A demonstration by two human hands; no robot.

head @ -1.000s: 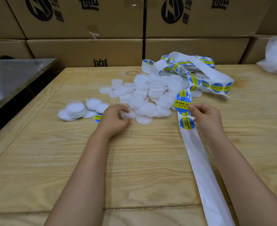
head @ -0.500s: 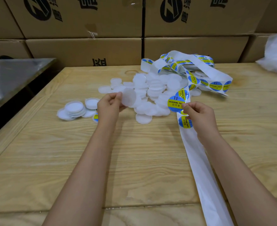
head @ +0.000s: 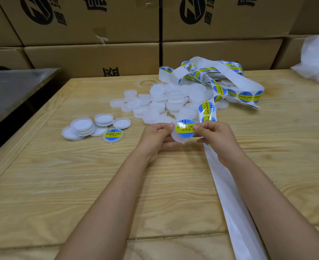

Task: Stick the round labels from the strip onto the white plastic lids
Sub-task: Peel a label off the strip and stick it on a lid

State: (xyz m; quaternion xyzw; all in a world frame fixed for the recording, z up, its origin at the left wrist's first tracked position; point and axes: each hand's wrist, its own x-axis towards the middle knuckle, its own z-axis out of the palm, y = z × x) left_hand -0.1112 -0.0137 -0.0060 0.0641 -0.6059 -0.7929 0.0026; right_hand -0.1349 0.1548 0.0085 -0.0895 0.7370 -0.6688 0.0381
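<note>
Blue-yellow label (head: 185,128) over lid (head: 178,140), text running left-right

The label (head: 185,129) I hold is blue with a yellow band and dark lettering; the lid (head: 177,140) under it is milky white; my strip (head: 228,194) is plain white near me, with blue-and-yellow rounds further up; the bench (head: 79,184) is pale wood with wavy grain; the boxes (head: 91,57) behind are brown with black print.
</note>
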